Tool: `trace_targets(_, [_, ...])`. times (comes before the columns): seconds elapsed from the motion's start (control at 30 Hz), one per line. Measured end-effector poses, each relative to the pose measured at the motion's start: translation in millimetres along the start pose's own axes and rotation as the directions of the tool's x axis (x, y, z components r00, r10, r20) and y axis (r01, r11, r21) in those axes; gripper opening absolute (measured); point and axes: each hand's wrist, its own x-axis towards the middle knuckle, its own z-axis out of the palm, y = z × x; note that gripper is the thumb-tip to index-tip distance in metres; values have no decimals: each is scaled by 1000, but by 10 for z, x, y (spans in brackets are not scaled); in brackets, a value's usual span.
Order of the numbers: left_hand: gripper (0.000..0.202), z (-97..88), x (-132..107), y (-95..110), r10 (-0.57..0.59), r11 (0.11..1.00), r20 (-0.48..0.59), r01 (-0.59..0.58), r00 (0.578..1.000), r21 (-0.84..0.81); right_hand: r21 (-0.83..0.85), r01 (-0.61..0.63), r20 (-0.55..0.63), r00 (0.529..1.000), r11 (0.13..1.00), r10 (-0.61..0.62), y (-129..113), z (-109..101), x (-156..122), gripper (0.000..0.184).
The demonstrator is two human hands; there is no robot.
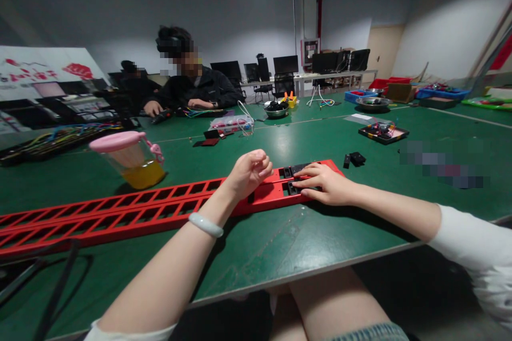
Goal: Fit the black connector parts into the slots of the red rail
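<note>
Red frames (272,192) lie flat, paired along the counter (256,266), probably for support. My right hand (326,184), fingers spread, rests on black fittings (286,172), perhaps steadying them. Left hand (251,173) curled nearby; cannot tell whether it pinches anything.

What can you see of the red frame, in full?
The red frame lies flat on the green table, running out of view at left. It looks like two parallel rails, of painted metal or plastic, lined with slanted openings; black parts sit in recesses near its right end. The right hand rests there; the left hand is curled over it, contact unclear.
</note>
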Motion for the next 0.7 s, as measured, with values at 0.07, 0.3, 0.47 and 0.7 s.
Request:
trace_targets(0.07, [24,-28,1,-8,4,1000,-24,-4,1000,20,-7,-1,4,1000,1000,1,2,-1,-3,30])
trace_targets(0.3, [19,-73,-9,-28,42,993,-48,-47,998,-105,-11,21,15,1000,1000,-21,12,-5,-4,30])
trace_targets(0.47, [21,-93,-20,-41,-13,963,-14,9,1000,-268,-15,11,20,1000,1000,-11,8,-5,0,31])
trace_targets(0.7, [23,-87,-30,-23,-19,861,6,20,1000,-508,-17,13,25,1000,1000,-13,22,-11,-5,30])
